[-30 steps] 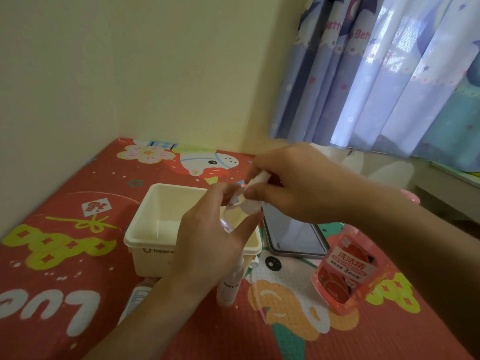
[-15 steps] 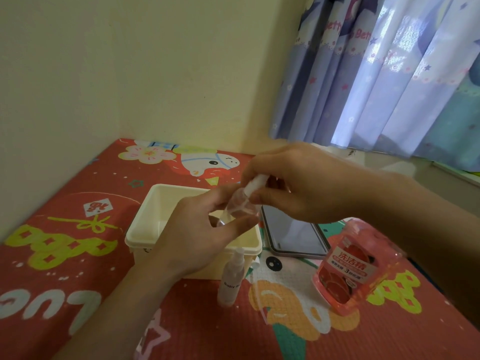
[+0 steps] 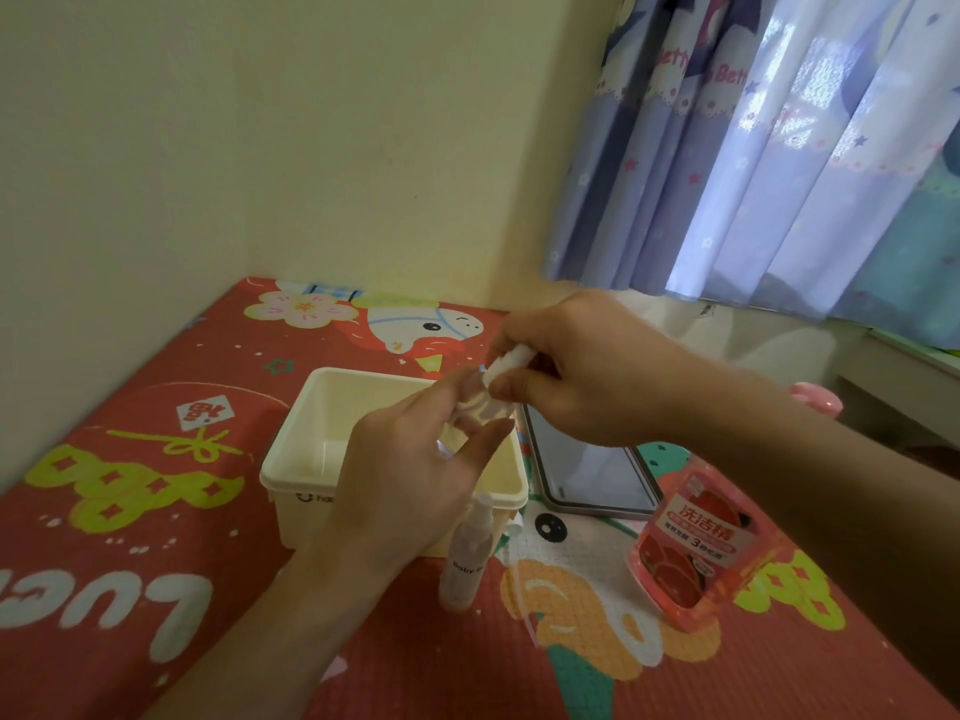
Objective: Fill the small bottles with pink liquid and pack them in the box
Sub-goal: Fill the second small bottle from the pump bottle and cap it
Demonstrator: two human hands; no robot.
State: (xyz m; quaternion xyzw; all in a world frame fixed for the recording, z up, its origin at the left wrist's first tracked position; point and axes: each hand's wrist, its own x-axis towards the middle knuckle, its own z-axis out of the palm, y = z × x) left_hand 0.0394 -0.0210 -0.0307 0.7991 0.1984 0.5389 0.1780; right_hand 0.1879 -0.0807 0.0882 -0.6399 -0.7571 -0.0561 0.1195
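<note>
Both forearms reach in over the cream plastic box [image 3: 311, 454]. The left hand [image 3: 410, 475] pinches a small clear bottle [image 3: 480, 407]; the right hand [image 3: 587, 371] grips its white cap [image 3: 506, 362] just above.

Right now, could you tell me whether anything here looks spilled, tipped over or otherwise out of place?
Nothing stands out. The pink detergent bottle and the white spray bottle stand upright on the mat, with no spill visible beside the cream box.
</note>
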